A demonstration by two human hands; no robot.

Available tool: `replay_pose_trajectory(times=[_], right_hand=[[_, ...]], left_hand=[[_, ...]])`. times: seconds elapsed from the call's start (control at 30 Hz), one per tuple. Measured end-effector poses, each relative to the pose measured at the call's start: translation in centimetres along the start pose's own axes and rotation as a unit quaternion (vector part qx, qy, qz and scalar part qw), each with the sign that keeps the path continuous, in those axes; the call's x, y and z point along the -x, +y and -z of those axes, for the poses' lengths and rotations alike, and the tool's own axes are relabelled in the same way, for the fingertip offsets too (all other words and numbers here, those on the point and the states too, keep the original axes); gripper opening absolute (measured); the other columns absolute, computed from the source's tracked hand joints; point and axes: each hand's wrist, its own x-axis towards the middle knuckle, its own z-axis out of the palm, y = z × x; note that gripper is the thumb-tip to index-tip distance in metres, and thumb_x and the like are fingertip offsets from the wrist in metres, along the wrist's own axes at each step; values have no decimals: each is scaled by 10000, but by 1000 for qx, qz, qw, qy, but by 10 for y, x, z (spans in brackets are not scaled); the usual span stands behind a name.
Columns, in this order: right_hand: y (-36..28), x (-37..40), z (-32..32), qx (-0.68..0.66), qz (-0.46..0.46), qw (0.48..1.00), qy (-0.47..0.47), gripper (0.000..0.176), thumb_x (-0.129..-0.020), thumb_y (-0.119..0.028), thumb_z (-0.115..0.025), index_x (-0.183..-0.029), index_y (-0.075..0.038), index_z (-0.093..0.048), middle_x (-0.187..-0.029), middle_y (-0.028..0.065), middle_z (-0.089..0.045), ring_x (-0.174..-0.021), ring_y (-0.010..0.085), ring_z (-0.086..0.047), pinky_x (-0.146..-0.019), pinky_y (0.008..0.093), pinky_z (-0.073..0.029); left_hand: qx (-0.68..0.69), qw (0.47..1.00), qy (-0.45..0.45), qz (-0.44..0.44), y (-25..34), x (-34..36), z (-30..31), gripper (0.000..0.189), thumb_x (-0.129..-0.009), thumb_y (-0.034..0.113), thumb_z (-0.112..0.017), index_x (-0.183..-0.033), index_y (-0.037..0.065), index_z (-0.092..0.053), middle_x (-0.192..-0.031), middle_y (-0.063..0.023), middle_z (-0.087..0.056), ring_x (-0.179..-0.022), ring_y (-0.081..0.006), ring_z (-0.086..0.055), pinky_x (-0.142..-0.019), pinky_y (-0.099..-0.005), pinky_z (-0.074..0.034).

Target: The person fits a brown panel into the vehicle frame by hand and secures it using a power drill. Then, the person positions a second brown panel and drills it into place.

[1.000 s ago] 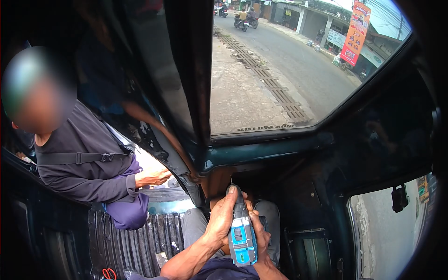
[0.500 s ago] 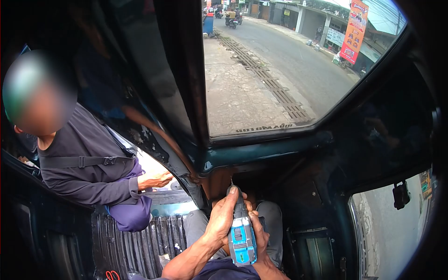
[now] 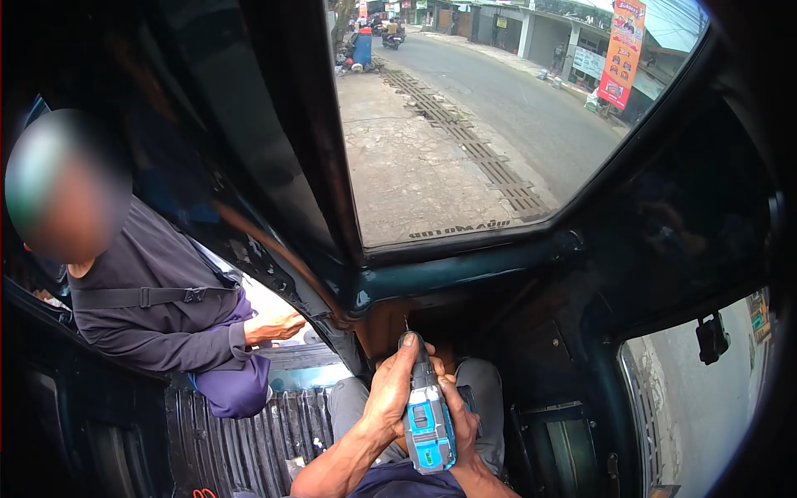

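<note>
A blue and black cordless drill (image 3: 429, 427) points away from me, held low between my knees with a thin bit (image 3: 406, 321) at its front. My left hand (image 3: 392, 390) is closed about the drill's front end, the thumb lying along the chuck. On the other side, my right hand (image 3: 462, 415) wraps the drill's body and handle; part of its grip is hidden beneath the tool. The bit's tip lies close to the dark panel under the windshield frame (image 3: 473, 264).
At the left a person in a dark top (image 3: 158, 290) sits or leans at the door opening, one hand (image 3: 274, 324) forward. Ribbed flooring (image 3: 249, 440) lies below. A side mirror (image 3: 712, 339) shows at right; beyond the windshield runs a street (image 3: 498, 100).
The view has shifted slightly, with the street scene sliding left. The drill and both hands sit a little further left, their grip unchanged.
</note>
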Motion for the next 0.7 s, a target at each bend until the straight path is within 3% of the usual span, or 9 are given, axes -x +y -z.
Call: replay_pose_trajectory(times=[0.7], right_hand=[[4, 3, -1, -7, -15, 1000, -3, 660, -846, -130, -774, -1402, 30, -455, -1134, 199, -694, -908, 306, -752, -740, 375, -632]], left_hand=[[5, 1000, 5, 3, 1, 0, -1, 486, -1032, 490, -545, -1144, 17, -553, -843, -115, -660, -743, -259, -716, -640, -347, -624]])
